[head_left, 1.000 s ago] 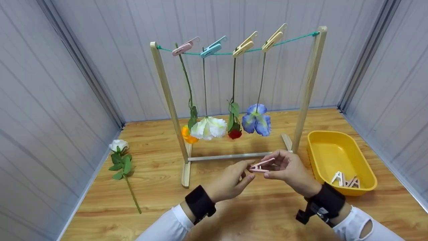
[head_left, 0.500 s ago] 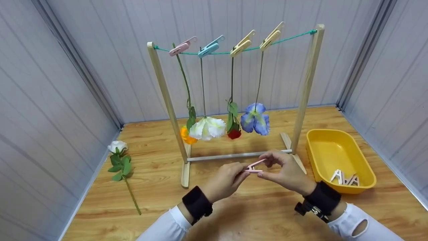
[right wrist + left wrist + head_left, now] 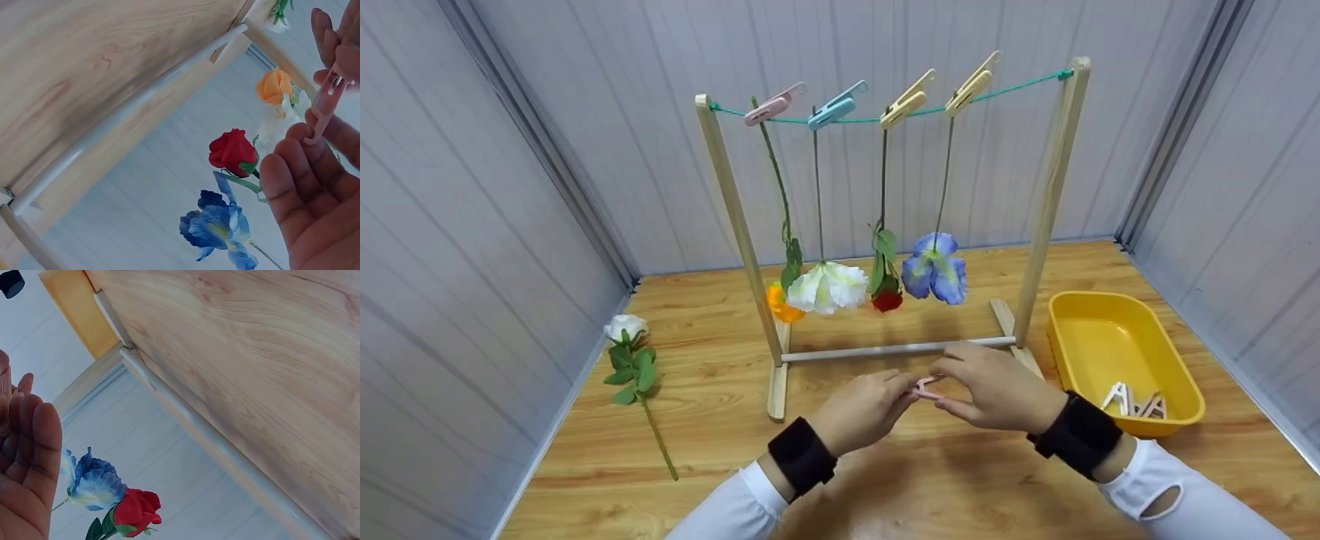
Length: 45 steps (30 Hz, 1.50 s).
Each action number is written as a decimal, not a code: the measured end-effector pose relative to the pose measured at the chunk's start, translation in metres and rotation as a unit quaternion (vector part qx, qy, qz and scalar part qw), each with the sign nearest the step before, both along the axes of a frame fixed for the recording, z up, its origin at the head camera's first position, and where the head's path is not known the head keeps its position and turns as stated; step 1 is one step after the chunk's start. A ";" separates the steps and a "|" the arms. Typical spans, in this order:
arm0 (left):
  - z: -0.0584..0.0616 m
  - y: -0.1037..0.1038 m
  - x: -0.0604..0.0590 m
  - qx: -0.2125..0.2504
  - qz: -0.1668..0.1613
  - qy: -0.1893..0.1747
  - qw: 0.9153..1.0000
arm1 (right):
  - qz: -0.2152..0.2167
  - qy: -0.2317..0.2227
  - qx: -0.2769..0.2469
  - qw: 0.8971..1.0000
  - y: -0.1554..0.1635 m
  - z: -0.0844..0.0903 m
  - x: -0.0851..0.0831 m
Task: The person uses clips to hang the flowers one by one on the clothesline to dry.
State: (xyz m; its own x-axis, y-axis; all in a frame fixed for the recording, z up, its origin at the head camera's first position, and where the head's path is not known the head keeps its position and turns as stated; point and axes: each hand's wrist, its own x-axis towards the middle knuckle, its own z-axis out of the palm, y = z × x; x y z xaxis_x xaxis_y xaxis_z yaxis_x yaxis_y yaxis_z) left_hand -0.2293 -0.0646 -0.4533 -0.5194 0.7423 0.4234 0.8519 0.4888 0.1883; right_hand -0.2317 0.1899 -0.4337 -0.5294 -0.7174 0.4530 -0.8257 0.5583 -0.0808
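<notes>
Between my two hands, in front of the rack, is a pink clothespin (image 3: 928, 391). My left hand (image 3: 861, 411) pinches one end of it between thumb and fingers. At the other end my right hand (image 3: 997, 386) has its thumb and index finger on the two handles. The right wrist view shows the hooked handle of the clothespin (image 3: 326, 104) lying along the right fingers. Only the fingers and palm of the left hand (image 3: 28, 455) show in the left wrist view, at the left edge.
A wooden rack (image 3: 1054, 180) carries a green cord (image 3: 1020, 88) with several clothespins. From these hang an orange flower (image 3: 784, 304), white flower (image 3: 829, 288), red rose (image 3: 887, 301) and blue iris (image 3: 935, 268). A white rose (image 3: 626, 327) lies left; a yellow bin (image 3: 1110, 337) with clothespins stands right.
The clothespin has shifted slightly left and turned between the hands. My right hand has moved left and rolled over, its back now facing up; the left fingers have closed more on the clip.
</notes>
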 end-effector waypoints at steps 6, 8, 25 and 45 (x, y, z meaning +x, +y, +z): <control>-0.004 -0.001 -0.001 -0.029 -0.001 -0.002 1.000 | 0.011 -0.015 0.040 0.999 -0.001 -0.004 0.001; -0.004 -0.002 -0.002 -0.033 0.001 -0.010 0.999 | 0.020 -0.010 0.045 0.999 -0.003 -0.005 0.001; -0.004 -0.049 -0.009 -0.023 0.135 -0.100 0.985 | 0.040 0.082 0.011 0.996 0.004 -0.011 -0.007; -0.018 -0.188 -0.009 -0.011 0.426 -0.191 0.884 | 0.023 0.058 -0.013 0.998 0.012 -0.023 -0.007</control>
State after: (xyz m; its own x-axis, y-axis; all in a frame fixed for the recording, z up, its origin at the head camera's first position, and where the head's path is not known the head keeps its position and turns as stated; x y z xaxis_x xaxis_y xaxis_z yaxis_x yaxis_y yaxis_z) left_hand -0.2379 -0.2524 -0.4716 -0.9961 0.0190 0.0864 0.0495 0.9292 0.3664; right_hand -0.2389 0.2021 -0.4570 -0.4392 -0.7265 0.5285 -0.8546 0.5192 0.0035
